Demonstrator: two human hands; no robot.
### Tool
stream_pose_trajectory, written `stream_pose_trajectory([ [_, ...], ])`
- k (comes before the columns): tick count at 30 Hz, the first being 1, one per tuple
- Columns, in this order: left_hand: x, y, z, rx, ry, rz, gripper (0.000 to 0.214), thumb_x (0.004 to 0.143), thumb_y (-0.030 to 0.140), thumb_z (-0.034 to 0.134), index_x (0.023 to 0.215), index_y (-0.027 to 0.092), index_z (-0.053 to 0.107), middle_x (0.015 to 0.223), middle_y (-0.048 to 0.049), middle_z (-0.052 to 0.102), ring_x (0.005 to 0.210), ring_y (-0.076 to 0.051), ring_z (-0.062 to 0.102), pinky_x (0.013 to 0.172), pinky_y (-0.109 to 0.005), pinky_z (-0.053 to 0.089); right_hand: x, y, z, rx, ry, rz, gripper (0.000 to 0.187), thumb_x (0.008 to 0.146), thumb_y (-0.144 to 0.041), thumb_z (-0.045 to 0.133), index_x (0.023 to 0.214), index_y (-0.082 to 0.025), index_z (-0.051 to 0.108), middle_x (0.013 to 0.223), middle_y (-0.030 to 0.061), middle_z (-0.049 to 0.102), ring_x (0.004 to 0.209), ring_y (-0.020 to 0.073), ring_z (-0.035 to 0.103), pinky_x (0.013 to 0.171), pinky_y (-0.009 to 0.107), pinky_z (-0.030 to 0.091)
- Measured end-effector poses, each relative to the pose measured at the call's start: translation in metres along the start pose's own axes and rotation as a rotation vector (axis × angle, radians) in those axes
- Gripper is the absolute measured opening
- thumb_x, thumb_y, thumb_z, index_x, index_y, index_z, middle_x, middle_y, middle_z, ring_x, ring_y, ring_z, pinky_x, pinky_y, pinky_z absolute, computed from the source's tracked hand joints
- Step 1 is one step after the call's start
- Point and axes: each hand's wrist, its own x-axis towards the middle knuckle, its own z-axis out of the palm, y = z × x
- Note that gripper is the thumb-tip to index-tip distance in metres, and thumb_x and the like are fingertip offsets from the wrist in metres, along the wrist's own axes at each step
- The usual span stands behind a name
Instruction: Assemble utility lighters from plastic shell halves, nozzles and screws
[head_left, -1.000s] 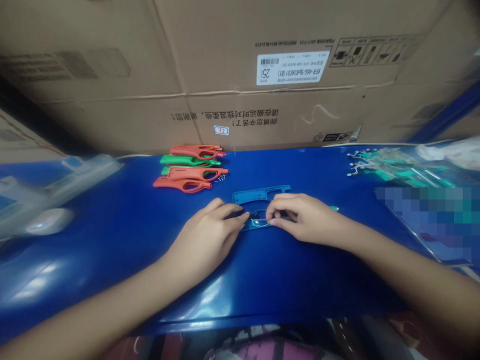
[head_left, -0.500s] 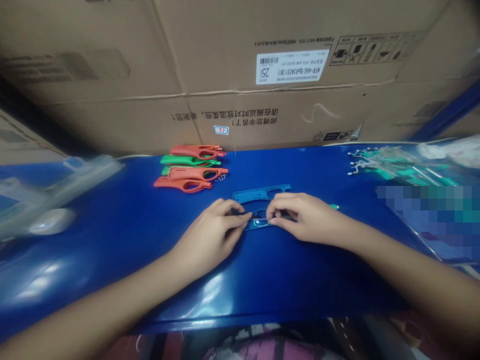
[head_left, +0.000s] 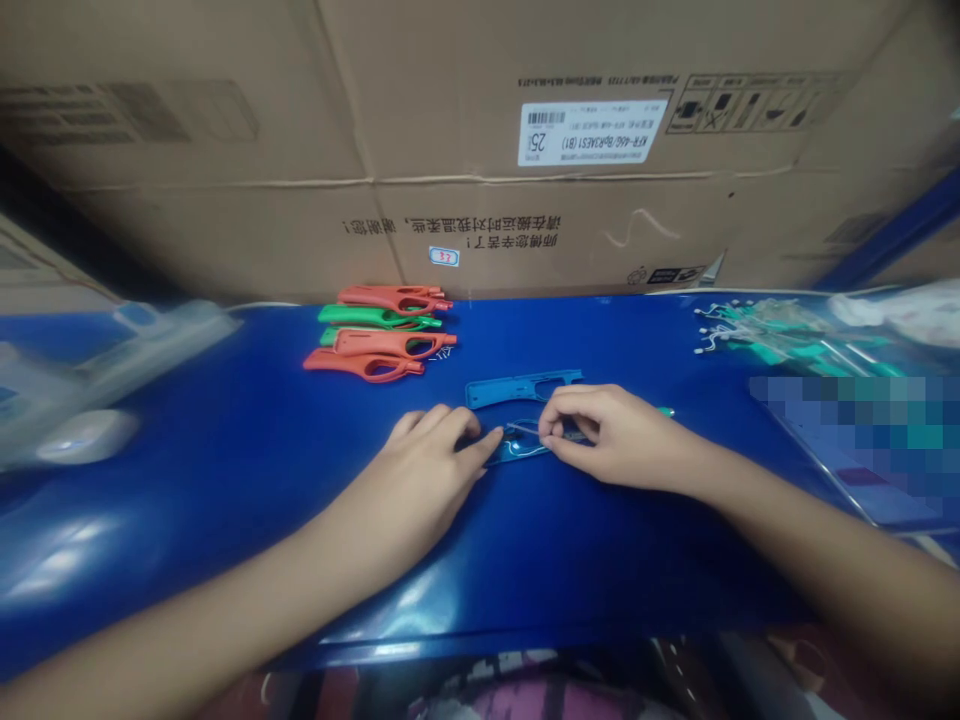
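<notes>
Beyond the right hand (head_left: 619, 435), pinching a thin pale rod (head_left: 525, 429), brown printed cardboard (head_left: 457, 120) borders the glossy blue tabletop (head_left: 585, 560); whether the left hand (head_left: 435, 460) grips anything is unclear.

Two hands (head_left: 435, 465) (head_left: 611, 435), two blue shells (head_left: 502, 390) (head_left: 510, 457), at least three orange shells (head_left: 367, 294) (head_left: 367, 343) (head_left: 330, 361)
</notes>
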Motion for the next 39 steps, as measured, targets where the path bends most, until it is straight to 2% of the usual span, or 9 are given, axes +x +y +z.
stream_pose_trajectory([
  [7,0.002,-0.005,-0.002,-0.085,0.041,-0.007,0.036,0.097,0.020,0.055,0.133,0.022,0.062,0.108,-0.0088,0.063,0.098,-0.025,0.059,0.086,-0.041,0.050,-0.001,-0.001,-0.003,0.010,0.002,-0.043,0.011,0.082,-0.013,0.060,0.084,-0.019,0.070,0.080,0.0009,0.067,0.060,0.0095,0.050,0.062,0.024,0.038],
  [10,0.001,-0.002,-0.003,0.032,0.036,0.004,0.034,0.097,0.023,0.055,0.129,0.023,0.066,0.107,-0.0100,0.064,0.092,-0.025,0.062,0.080,-0.041,0.051,-0.001,0.000,-0.003,0.010,0.006,-0.057,0.010,0.082,-0.013,0.061,0.083,-0.019,0.069,0.078,-0.0003,0.066,0.055,0.0081,0.045,0.061,0.024,0.037],
  [14,0.001,0.003,-0.004,0.191,0.030,0.016,0.034,0.098,0.023,0.052,0.128,0.018,0.066,0.102,-0.0127,0.065,0.085,-0.026,0.063,0.073,-0.041,0.053,0.000,0.002,-0.002,-0.005,-0.008,-0.070,0.008,0.083,-0.014,0.060,0.084,-0.019,0.067,0.083,0.0002,0.065,0.055,0.0077,0.043,0.062,0.025,0.036],
  [18,0.001,0.001,-0.003,-0.008,0.043,0.023,0.033,0.099,0.020,0.048,0.127,0.015,0.066,0.106,-0.0125,0.064,0.090,-0.024,0.063,0.079,-0.039,0.056,-0.001,0.001,0.000,-0.085,0.005,-0.045,0.001,0.085,-0.020,0.060,0.084,-0.020,0.061,0.081,-0.0007,0.061,0.059,0.0092,0.044,0.062,0.025,0.034],
  [23,0.001,-0.002,0.003,-0.185,0.076,0.032,0.039,0.099,0.017,0.048,0.136,0.018,0.060,0.111,-0.0114,0.062,0.101,-0.025,0.062,0.087,-0.040,0.057,-0.005,-0.001,0.003,-0.238,0.019,-0.059,0.018,0.092,-0.032,0.057,0.079,-0.020,0.054,0.082,-0.0003,0.059,0.067,0.0118,0.049,0.059,0.025,0.031],
  [26,0.001,0.000,0.004,-0.180,0.067,0.043,0.039,0.100,0.017,0.045,0.136,0.017,0.060,0.111,-0.0128,0.061,0.100,-0.025,0.062,0.087,-0.041,0.057,-0.006,-0.001,0.005,-0.310,0.024,-0.084,0.021,0.098,-0.034,0.048,0.087,-0.021,0.060,0.089,0.0020,0.061,0.069,0.0125,0.052,0.058,0.026,0.031],
  [30,0.002,0.004,0.000,-0.139,0.037,0.038,0.037,0.102,0.020,0.042,0.132,0.016,0.064,0.108,-0.0140,0.060,0.097,-0.025,0.062,0.085,-0.042,0.057,-0.004,0.001,0.011,-0.299,0.045,-0.109,0.022,0.099,-0.031,0.047,0.098,-0.022,0.067,0.098,0.0037,0.064,0.075,0.0136,0.059,0.060,0.026,0.035],
  [34,0.002,0.003,0.000,-0.137,0.019,0.043,0.037,0.101,0.018,0.041,0.131,0.015,0.064,0.109,-0.0147,0.060,0.096,-0.025,0.061,0.084,-0.043,0.057,-0.003,0.001,0.016,-0.215,0.081,-0.123,0.016,0.095,-0.026,0.053,0.096,-0.021,0.069,0.098,0.0030,0.066,0.078,0.0136,0.061,0.065,0.026,0.041],
  [39,0.003,-0.003,0.005,-0.251,0.073,0.057,0.035,0.097,0.013,0.050,0.128,0.014,0.065,0.106,-0.0115,0.062,0.098,-0.024,0.060,0.086,-0.040,0.055,-0.002,0.000,0.019,-0.166,0.129,-0.112,0.015,0.093,-0.023,0.057,0.091,-0.020,0.071,0.094,0.0033,0.068,0.082,0.0158,0.063,0.070,0.026,0.044],
])
